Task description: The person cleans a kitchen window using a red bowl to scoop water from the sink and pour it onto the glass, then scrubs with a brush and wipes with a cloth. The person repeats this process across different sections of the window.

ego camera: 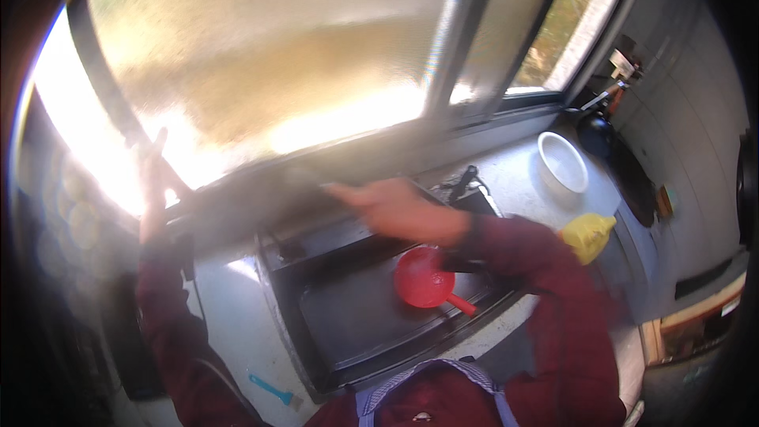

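At the left, my left hand (152, 181) is raised against the lower corner of the window frame (109, 80), its fingers pointing up and partly washed out by glare. My right hand (394, 207) reaches across above the back of the dark sink (356, 320), blurred, near the window sill. A pale smear lies before its fingertips; whether it holds something there cannot be told. Below the right forearm, a red plastic dipper (420, 279) rests in the sink with its handle toward the near right. The black faucet (464, 182) stands behind the sink.
On the counter to the right stand a white plastic basket (563, 163) and a yellow bottle or container (588, 238). A blue-handled brush (270, 388) lies left of the sink. A dark pan (633, 181) and utensils are by the right wall.
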A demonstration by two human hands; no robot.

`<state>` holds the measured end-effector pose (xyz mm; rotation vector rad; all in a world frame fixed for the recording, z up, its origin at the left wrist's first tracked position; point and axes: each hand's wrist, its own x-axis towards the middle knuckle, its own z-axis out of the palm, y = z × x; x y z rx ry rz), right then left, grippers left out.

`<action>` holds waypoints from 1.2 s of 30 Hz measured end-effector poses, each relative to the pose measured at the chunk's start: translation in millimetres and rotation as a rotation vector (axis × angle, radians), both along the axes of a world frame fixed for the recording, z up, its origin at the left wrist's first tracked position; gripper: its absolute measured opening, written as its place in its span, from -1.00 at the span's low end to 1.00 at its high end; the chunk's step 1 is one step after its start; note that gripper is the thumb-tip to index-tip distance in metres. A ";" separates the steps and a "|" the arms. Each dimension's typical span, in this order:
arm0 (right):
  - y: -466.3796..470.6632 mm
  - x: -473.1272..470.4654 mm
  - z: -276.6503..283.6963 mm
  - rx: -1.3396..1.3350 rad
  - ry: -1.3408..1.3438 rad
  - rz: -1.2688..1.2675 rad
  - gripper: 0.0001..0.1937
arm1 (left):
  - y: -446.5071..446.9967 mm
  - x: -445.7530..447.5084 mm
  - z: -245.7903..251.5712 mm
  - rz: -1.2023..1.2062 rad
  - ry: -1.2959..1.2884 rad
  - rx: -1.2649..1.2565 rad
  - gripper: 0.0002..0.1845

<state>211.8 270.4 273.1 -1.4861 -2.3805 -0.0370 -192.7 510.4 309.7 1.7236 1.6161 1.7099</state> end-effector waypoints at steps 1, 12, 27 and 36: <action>23.2 -35.0 -4.6 -0.053 -0.033 0.008 -0.41 | 0.1 -4.1 -0.9 -0.129 -0.140 0.021 -0.24; 14.0 211.1 -34.2 -0.059 -0.251 -0.566 -0.48 | 10.2 -21.0 -12.2 0.048 0.313 0.247 -0.36; -3.4 230.8 -27.6 -0.136 -0.036 -0.852 -0.51 | 2.7 -4.9 7.8 0.038 -0.046 -0.183 0.08; -36.2 182.8 -14.0 -0.234 -0.092 -0.729 -0.52 | -10.4 4.9 17.7 -0.002 0.016 -0.170 0.01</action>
